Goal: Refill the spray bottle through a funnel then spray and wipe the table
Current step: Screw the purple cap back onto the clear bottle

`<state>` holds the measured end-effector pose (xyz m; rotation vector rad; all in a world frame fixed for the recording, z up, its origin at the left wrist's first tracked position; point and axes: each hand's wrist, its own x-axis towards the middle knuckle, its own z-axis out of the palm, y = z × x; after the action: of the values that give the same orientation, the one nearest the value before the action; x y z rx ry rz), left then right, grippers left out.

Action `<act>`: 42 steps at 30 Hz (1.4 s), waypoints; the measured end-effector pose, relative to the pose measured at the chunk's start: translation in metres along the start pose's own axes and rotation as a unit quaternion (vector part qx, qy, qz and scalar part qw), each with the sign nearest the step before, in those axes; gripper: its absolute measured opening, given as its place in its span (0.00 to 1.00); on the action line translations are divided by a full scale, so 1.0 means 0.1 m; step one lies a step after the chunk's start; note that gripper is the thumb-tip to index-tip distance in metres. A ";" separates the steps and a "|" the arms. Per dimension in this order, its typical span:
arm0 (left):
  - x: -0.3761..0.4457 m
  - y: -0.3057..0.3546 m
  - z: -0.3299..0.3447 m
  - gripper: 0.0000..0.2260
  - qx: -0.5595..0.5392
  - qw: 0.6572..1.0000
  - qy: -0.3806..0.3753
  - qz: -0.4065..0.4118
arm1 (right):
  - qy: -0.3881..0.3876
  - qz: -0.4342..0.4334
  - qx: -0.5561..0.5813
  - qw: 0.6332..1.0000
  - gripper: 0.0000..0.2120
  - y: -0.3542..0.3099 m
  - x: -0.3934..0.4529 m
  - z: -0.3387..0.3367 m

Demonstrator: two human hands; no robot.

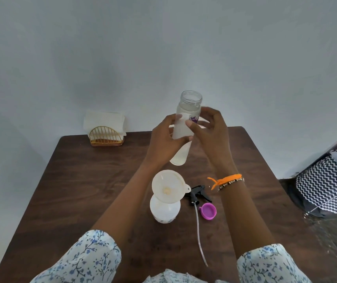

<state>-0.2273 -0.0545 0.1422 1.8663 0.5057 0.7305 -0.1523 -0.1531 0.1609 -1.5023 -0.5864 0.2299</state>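
Left hand (164, 139) grips open bottle (186, 119) mid-air, right hand (210, 133) loosely curled beside, contact unclear, label partly hidden.

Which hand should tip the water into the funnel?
Probably the left hand. It already grips the open clear bottle around its middle, above the funnel. The right hand only touches the bottle with its fingertips.

Purple lettering on the clear bottle (186, 127), partly covered by the right hand (210, 129) (fingers across it): only "Ca" or thereabouts shows, the rest unreadable.
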 end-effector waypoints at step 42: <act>0.29 0.16 -0.25 0.25 -0.015 0.998 0.059 -0.023 | -0.064 -0.009 -0.023 0.998 0.20 -0.21 0.22 -0.25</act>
<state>-0.2232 -0.0253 0.1721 1.7859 0.6084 0.8153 -0.1260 -0.1655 0.1867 -1.5342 -0.7118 0.3027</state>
